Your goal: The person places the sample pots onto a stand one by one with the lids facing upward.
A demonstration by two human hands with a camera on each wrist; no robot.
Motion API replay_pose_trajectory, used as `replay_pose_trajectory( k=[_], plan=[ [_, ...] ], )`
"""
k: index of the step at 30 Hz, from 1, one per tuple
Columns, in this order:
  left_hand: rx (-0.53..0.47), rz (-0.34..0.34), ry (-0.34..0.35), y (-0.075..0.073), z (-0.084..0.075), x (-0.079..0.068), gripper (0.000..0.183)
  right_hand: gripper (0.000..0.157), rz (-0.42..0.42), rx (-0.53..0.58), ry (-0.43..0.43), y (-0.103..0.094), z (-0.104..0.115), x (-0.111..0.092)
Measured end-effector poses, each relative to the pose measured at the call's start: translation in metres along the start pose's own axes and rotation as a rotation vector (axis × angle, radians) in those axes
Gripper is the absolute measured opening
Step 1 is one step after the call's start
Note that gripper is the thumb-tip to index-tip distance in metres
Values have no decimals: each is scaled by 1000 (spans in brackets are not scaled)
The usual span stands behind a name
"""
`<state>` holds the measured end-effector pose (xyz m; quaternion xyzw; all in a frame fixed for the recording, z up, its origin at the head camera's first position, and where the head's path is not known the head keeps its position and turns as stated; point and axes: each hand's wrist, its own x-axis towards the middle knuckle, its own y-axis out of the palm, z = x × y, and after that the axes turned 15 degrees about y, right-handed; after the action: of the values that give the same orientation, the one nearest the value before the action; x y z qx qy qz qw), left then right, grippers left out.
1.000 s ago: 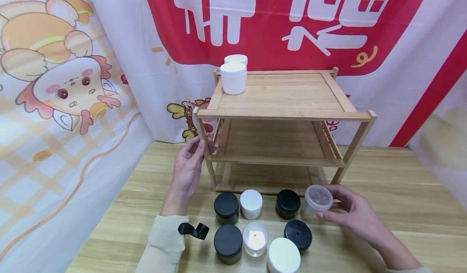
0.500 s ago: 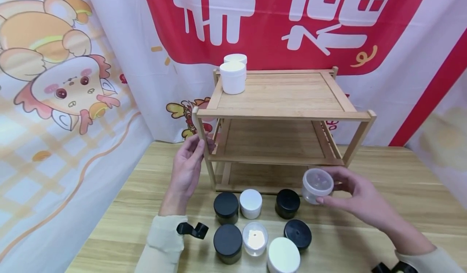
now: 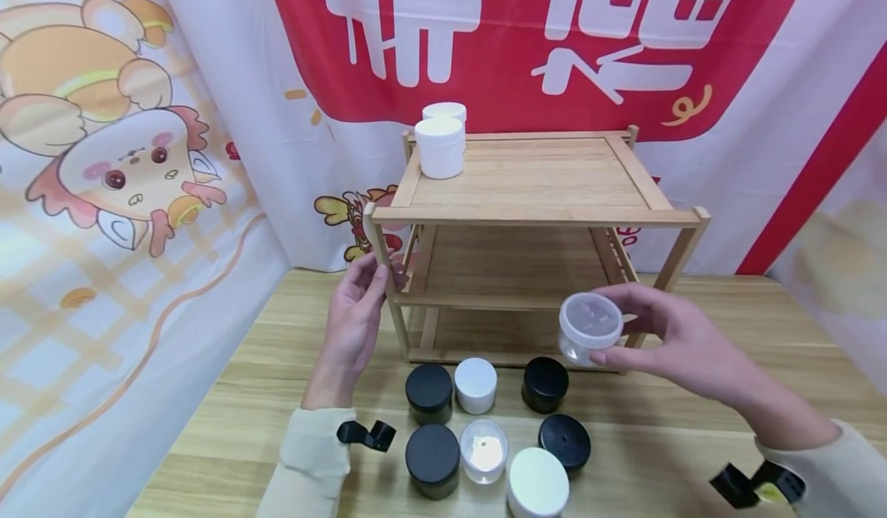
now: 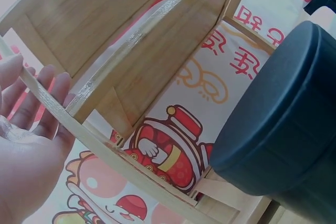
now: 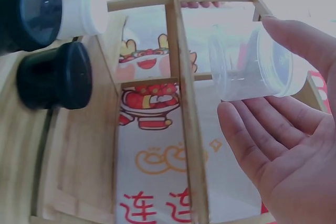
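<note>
My right hand (image 3: 682,349) pinches a clear lidded jar (image 3: 587,329) between thumb and fingers, raised in front of the wooden rack's lower levels. In the right wrist view the transparent jar (image 5: 244,66) is tipped sideways, thumb on one side and fingertips on the other. My left hand (image 3: 352,322) holds the front left post of the three-level wooden rack (image 3: 540,215). In the left wrist view the post passes between the thumb and fingers of that hand (image 4: 31,145). Two white jars (image 3: 440,148) stand at the left of the rack's top shelf.
In front of the rack stand several jars: black-lidded ones (image 3: 430,389), a small white one (image 3: 475,384), a clear one (image 3: 483,450) and a larger white one (image 3: 538,483). Black jars (image 3: 545,383) stand at the right. A printed cloth (image 3: 229,118) hangs behind.
My right hand has lifted the clear jar off the table, bringing it up and slightly left toward the rack. My left hand stays at the post.
</note>
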<state>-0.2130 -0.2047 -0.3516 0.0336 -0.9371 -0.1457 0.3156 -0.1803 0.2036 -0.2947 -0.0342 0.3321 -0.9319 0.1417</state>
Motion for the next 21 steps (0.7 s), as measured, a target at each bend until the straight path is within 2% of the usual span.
replay_pose_trajectory(
  k=[10, 21],
  plan=[
    [9, -19, 26, 2, 2, 0, 24, 59, 44, 24, -56, -12, 37, 8],
    [10, -23, 30, 2, 4, 0, 22, 64, 47, -8, -85, -24, 76, 15]
  ],
)
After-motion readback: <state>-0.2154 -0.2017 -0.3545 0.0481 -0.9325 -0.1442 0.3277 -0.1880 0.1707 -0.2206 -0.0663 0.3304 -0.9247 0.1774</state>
